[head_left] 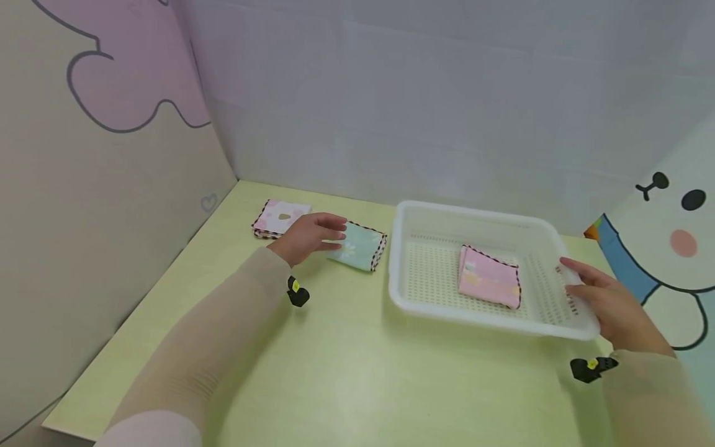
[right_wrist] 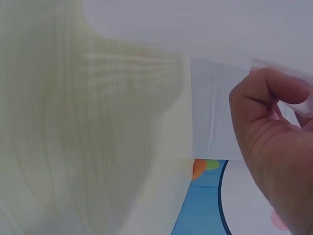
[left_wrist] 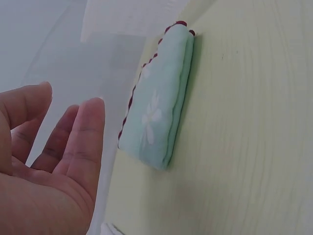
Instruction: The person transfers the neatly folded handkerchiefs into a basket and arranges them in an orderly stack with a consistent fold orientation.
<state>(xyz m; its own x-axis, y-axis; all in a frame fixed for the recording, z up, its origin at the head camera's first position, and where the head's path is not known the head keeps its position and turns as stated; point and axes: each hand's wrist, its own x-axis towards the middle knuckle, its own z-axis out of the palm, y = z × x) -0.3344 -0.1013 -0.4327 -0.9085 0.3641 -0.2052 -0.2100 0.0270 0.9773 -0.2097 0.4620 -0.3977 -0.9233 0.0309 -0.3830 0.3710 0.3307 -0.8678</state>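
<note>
My left hand (head_left: 309, 236) hovers at the left end of a folded mint-green cloth (head_left: 360, 247) with white flowers and a dark checked edge. In the left wrist view its fingers are parted from the cloth (left_wrist: 154, 107) and hold nothing. My right hand (head_left: 617, 307) grips the right end of a white plastic basket (head_left: 430, 267), thumb over the rim. That end looks raised off the table, judging by the right wrist view, where the basket wall (right_wrist: 186, 24) stands above the surface. A folded pink cloth (head_left: 490, 278) lies inside the basket.
Behind my left hand, a folded white-and-pink cloth (head_left: 285, 217) lies on the pale yellow-green table (head_left: 346, 372). A white wall (head_left: 419, 112) closes the back, with a cartoon-printed panel (head_left: 676, 273) at the right and a plain side wall (head_left: 112, 205) at the left.
</note>
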